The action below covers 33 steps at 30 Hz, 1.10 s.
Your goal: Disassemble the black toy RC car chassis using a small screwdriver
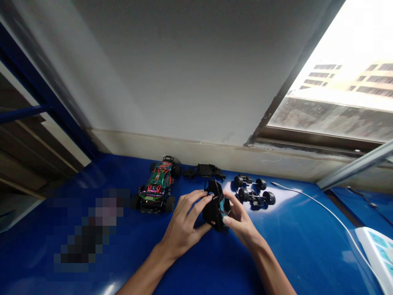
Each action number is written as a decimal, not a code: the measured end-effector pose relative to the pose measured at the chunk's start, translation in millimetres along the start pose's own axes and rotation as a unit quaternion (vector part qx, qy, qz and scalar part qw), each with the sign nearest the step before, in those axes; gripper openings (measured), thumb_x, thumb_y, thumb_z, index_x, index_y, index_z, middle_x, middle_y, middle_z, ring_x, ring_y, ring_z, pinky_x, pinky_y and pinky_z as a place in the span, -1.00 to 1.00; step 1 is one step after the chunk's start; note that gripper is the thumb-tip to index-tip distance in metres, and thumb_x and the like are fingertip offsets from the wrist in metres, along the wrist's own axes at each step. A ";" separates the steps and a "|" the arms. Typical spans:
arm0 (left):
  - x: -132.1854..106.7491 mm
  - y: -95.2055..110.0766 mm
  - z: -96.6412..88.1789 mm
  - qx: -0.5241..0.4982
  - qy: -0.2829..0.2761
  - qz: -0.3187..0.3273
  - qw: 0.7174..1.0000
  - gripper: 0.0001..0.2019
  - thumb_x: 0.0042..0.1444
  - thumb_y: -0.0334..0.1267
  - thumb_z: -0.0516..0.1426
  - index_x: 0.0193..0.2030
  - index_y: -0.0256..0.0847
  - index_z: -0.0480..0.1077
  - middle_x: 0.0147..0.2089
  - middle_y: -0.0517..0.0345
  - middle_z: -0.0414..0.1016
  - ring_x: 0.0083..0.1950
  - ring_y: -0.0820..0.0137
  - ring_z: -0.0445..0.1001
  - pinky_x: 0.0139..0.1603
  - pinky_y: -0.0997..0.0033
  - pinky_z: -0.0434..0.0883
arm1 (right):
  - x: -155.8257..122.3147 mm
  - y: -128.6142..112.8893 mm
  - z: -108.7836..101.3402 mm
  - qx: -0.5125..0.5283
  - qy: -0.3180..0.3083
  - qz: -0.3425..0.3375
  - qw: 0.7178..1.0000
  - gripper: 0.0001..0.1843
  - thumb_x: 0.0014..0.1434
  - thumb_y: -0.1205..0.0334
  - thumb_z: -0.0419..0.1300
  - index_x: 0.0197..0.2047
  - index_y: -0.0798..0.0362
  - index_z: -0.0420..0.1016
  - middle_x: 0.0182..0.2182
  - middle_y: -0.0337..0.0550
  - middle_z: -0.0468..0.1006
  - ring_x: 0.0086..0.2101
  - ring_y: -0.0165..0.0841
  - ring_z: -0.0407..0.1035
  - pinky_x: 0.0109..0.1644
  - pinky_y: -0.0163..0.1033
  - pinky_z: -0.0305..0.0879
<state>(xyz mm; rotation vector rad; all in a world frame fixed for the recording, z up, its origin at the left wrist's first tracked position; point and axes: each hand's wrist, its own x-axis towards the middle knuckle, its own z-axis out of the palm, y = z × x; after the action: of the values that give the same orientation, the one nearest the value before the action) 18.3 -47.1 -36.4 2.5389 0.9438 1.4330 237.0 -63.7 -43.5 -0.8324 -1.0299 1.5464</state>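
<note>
Both my hands hold a small black toy-car shell (215,207) with a teal patch, tipped up on edge just above the blue table (301,246). My left hand (184,223) grips its left side with curled fingers. On the right side, my right hand (241,219) pinches it, thumb in front. A green and red toy race car (157,186) stands to the left of my hands. Behind them lies a black chassis frame (205,170), and to the right a black wheeled chassis (254,190).
A white cable (319,207) runs across the table to a white power strip (377,250) at the right edge. A grey wall and a window sill stand behind the table. Blue shelving rises at the left. A blurred patch (89,225) covers part of the table.
</note>
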 end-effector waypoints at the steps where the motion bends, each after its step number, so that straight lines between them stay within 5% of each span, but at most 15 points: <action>1: -0.3 0.3 0.0 -0.002 -0.008 -0.012 1.000 -0.45 0.37 -0.22 0.27 0.44 -0.20 0.27 0.29 -0.19 0.48 0.35 0.07 0.46 0.33 0.05 0.48 | 0.0 0.4 -0.4 0.004 0.003 0.004 1.000 -0.29 0.03 0.08 0.59 0.24 -0.24 0.55 0.03 -0.17 0.68 0.01 -0.17 0.52 0.12 -0.07 0.42; 11: -3.1 -1.5 -1.5 -0.018 -0.061 -0.078 0.995 -0.14 0.15 -0.31 0.39 0.54 -0.02 0.18 0.30 -0.12 0.39 0.31 0.00 0.45 0.32 -0.09 0.49 | 5.9 17.4 7.5 0.069 -0.001 0.078 0.995 -0.25 0.15 -0.14 0.44 0.37 -0.22 0.47 0.19 -0.09 0.62 0.09 -0.02 0.53 0.12 0.05 0.46; 14: -3.1 -1.5 -0.6 -0.014 -0.068 -0.081 0.994 -0.13 0.15 -0.29 0.40 0.55 -0.02 0.18 0.29 -0.13 0.39 0.29 -0.01 0.46 0.30 -0.13 0.50 | 5.1 21.3 12.7 0.075 0.022 0.082 0.994 -0.23 0.10 -0.01 0.52 0.36 -0.24 0.46 0.18 -0.15 0.62 0.07 -0.10 0.54 0.10 -0.06 0.48; 19: -3.4 -1.6 1.2 -0.020 -0.075 -0.089 0.993 -0.17 0.22 -0.24 0.38 0.57 0.01 0.16 0.39 -0.16 0.33 0.35 -0.01 0.43 0.35 -0.15 0.49 | 7.6 25.3 24.2 0.103 0.051 0.104 0.988 -0.28 0.19 0.07 0.48 0.38 -0.22 0.40 -0.02 -0.17 0.71 -0.19 -0.21 0.61 -0.16 -0.18 0.51; 24: -1.9 -2.3 2.4 -0.055 -0.067 -0.131 0.988 -0.28 0.29 -0.18 0.34 0.53 0.05 0.21 0.51 -0.10 0.27 0.49 -0.01 0.33 0.47 -0.20 0.41 | 12.6 29.5 31.9 0.157 0.069 0.122 0.978 -0.28 0.24 -0.14 0.40 0.37 -0.12 0.40 0.04 -0.03 0.71 -0.09 -0.09 0.64 -0.04 0.01 0.57; 33: 0.3 4.4 3.6 -0.100 -0.079 -0.166 0.978 -0.42 0.27 -0.27 0.29 0.42 -0.01 0.38 0.58 -0.07 0.23 0.56 -0.03 0.26 0.52 -0.25 0.36 | 12.0 26.6 31.6 0.192 0.086 0.129 0.969 -0.41 0.23 -0.17 0.42 0.22 -0.09 0.52 0.04 -0.03 0.73 -0.02 -0.06 0.65 0.05 0.07 0.58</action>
<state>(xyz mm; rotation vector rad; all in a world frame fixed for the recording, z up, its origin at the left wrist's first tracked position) 23.3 -49.6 -36.7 2.1865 1.0737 1.1485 195.9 -60.1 -55.8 -0.8301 -0.4844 1.7825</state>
